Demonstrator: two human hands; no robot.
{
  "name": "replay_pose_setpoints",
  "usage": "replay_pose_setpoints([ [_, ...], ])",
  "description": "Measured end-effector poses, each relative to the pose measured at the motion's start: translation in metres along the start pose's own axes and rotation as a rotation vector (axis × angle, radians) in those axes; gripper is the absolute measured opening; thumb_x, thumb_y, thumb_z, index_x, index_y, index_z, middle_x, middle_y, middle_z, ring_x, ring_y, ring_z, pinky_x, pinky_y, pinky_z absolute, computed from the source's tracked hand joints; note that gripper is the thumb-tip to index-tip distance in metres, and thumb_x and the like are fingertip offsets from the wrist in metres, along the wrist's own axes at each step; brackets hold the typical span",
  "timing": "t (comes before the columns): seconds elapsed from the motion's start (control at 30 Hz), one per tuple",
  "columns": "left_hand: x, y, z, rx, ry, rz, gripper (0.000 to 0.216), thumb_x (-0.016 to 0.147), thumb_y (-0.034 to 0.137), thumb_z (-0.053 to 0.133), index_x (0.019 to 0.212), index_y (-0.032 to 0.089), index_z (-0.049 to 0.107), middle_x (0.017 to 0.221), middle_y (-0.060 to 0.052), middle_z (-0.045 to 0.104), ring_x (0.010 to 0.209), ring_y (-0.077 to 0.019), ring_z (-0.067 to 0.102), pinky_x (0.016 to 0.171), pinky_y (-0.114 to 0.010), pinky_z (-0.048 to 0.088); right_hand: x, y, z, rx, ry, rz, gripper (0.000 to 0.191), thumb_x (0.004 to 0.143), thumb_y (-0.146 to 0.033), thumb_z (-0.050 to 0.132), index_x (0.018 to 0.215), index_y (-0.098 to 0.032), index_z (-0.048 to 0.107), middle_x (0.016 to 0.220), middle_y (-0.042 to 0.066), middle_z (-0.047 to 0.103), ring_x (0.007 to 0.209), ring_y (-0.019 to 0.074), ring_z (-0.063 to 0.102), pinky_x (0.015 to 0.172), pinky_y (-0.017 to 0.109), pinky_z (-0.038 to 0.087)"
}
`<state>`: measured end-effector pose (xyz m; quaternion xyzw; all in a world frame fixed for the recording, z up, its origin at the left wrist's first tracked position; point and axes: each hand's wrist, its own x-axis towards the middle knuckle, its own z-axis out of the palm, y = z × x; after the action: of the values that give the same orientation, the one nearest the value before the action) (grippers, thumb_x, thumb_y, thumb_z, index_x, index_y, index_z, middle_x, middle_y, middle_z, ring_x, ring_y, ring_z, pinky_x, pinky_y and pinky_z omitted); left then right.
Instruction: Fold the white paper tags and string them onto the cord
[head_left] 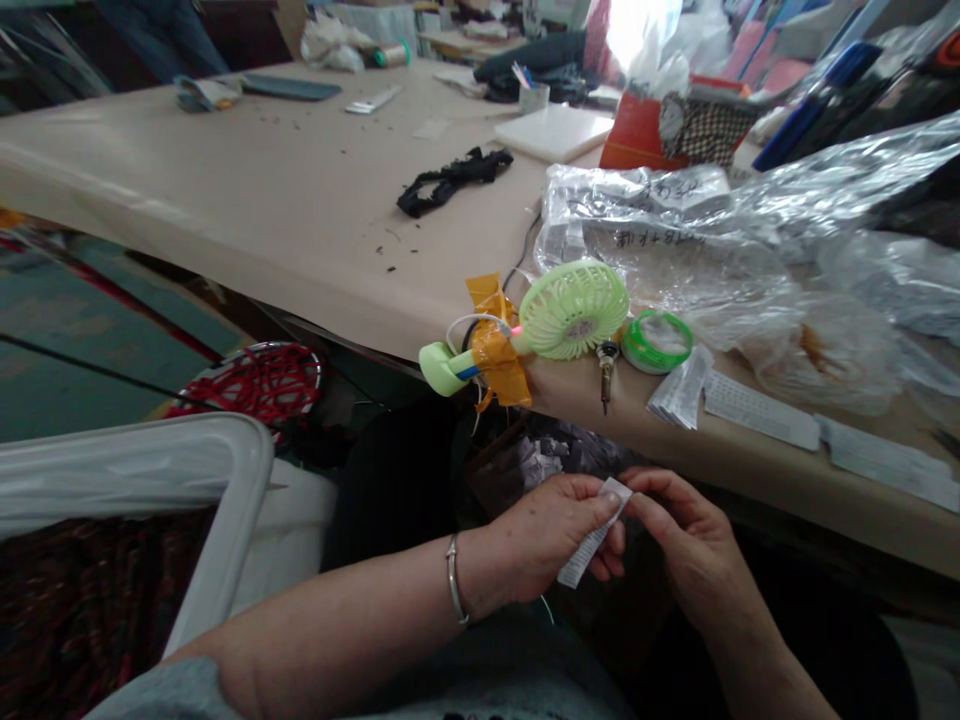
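While the left hand [551, 535] pinches the printed strip [588, 547] under its thumb, the right hand [697, 545], fingertips curled at the strip's upper end, hold unclear, should work gently to avoid creasing it

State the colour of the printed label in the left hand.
The printed label is white with greyish print, seen in the head view.

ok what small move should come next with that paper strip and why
Probably a light, sure pinch on the upper end of the paper strip with the right hand. That hand is right at that end, though whether it already grips is hard to tell, and the left hand pinches the strip firmly enough to steady it, its lower end sticking out loose.
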<state>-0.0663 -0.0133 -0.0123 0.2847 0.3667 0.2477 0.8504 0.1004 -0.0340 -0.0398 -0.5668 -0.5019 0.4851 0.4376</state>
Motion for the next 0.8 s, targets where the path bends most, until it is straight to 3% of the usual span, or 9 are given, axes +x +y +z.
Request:
replay_pose_setpoints([
  [0.2,0.000,-0.003,0.001,0.057,0.041,0.054,0.035,0.075,0.050,0.061,0.073,0.015,0.054,0.059,0.003,0.053,0.049,-0.0076,0.050,0.049,-0.021,0.038,0.008,0.000,0.012,0.153,0.000,0.087,0.021,0.072,-0.037,0.075,0.067,-0.020,0.065,0.086,0.001,0.065,0.080,0.0137,0.061,0.075,0.023,0.048],
  [0.3,0.001,-0.003,-0.002,0.111,0.052,0.105,0.030,0.079,0.044,0.056,0.073,0.014,0.056,0.061,0.001,0.055,0.053,-0.0090,0.050,0.054,-0.022,0.039,0.013,-0.005,0.017,0.184,-0.012,0.109,0.022,0.071,-0.038,0.075,0.065,-0.019,0.064,0.086,0.001,0.064,0.074,0.0133,0.059,0.069,0.023,0.048],
  [0.5,0.002,0.009,-0.014,0.453,0.242,0.395,0.015,0.081,0.023,0.053,0.076,0.014,0.064,0.067,0.001,0.058,0.067,-0.0103,0.050,0.065,-0.022,0.038,0.029,-0.023,0.027,0.134,-0.039,0.038,0.024,0.069,-0.040,0.075,0.066,-0.018,0.065,0.072,-0.001,0.058,0.068,0.0115,0.054,0.062,0.021,0.044],
  [0.67,0.002,0.028,-0.020,0.694,0.365,0.541,0.020,0.085,0.023,0.051,0.083,0.015,0.069,0.076,-0.002,0.066,0.073,-0.0126,0.057,0.068,-0.022,0.041,0.040,-0.028,0.028,0.130,-0.026,0.122,0.029,0.068,-0.045,0.075,0.071,-0.018,0.064,0.061,-0.003,0.055,0.055,0.0087,0.045,0.050,0.020,0.037],
  [0.8,0.008,0.036,-0.022,0.798,0.399,0.602,0.022,0.087,0.024,0.050,0.080,0.016,0.069,0.072,0.000,0.067,0.067,-0.0106,0.057,0.063,-0.020,0.041,0.045,-0.030,0.027,0.028,0.021,0.078,0.027,0.070,-0.042,0.073,0.072,-0.017,0.065,0.063,-0.002,0.057,0.058,0.0095,0.048,0.053,0.020,0.038],
])
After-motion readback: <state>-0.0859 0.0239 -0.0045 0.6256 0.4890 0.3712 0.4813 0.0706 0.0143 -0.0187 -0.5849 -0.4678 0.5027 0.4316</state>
